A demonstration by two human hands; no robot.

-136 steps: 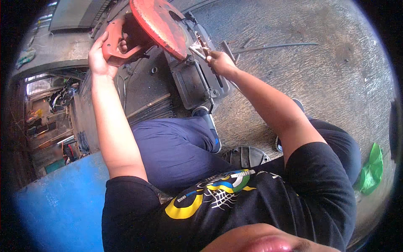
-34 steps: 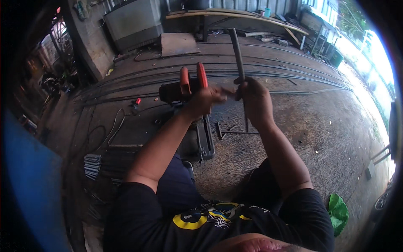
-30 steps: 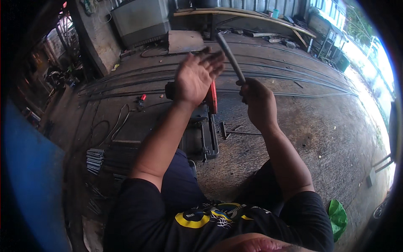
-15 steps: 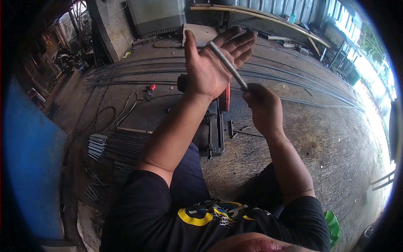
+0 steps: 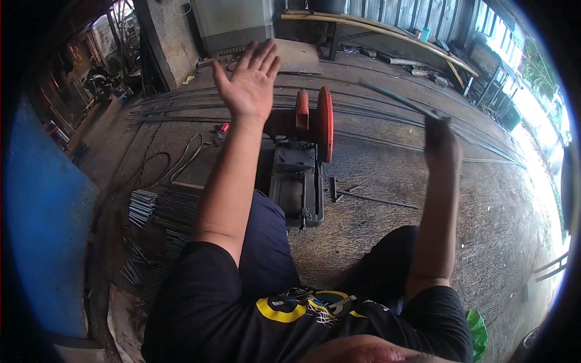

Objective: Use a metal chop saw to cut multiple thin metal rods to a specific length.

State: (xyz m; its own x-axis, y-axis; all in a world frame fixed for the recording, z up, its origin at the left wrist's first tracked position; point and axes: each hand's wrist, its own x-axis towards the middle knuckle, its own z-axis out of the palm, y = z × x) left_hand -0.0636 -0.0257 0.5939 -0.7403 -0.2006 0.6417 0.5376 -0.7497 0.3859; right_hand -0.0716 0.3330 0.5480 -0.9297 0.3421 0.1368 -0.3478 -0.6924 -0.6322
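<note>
My left hand (image 5: 248,88) is raised with its palm showing and its fingers spread, holding nothing. Out to the right, my right hand (image 5: 443,142) is closed on one end of a short grey metal rod (image 5: 396,98), slightly smeared by motion. The rod points up and to the left, apart from my left hand. Between my arms, on the floor, stands a chop saw with a red round guard (image 5: 325,124) and a dark metal base (image 5: 311,196).
Short cut rods (image 5: 142,207) lie in piles at the left, near a blue panel (image 5: 45,224). Long thin bars (image 5: 369,109) stretch across the floor behind the saw. A loose rod (image 5: 384,200) lies right of its base. Cables (image 5: 187,157) curl on the left.
My hands have moved apart: the left shifted left, the right swung right with the rod. The rod has come off my left palm, and the saw's red guard is uncovered.
</note>
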